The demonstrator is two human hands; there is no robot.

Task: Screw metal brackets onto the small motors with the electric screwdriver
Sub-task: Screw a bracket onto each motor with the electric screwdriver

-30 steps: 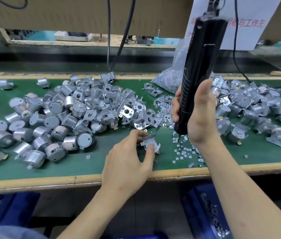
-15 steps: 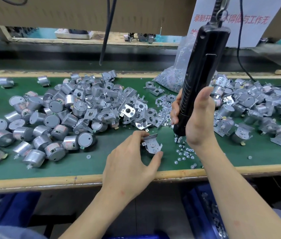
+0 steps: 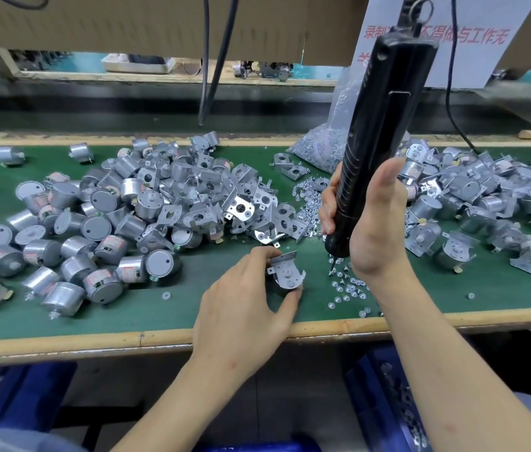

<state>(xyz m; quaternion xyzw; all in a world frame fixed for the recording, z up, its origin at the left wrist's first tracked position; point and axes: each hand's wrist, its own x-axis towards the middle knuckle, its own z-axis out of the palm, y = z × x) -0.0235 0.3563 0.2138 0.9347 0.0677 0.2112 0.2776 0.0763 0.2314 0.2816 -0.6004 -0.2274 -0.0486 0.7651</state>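
Left grip pinches bracketed motor, screwdriver tip seemingly just beside it.

White sign, hanging black cables

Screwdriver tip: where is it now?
Head view, right of centre: the screwdriver tip points down at the loose screws, just right of the bracketed motor in the left hand.

One screwdriver, one bag — dozens of motors
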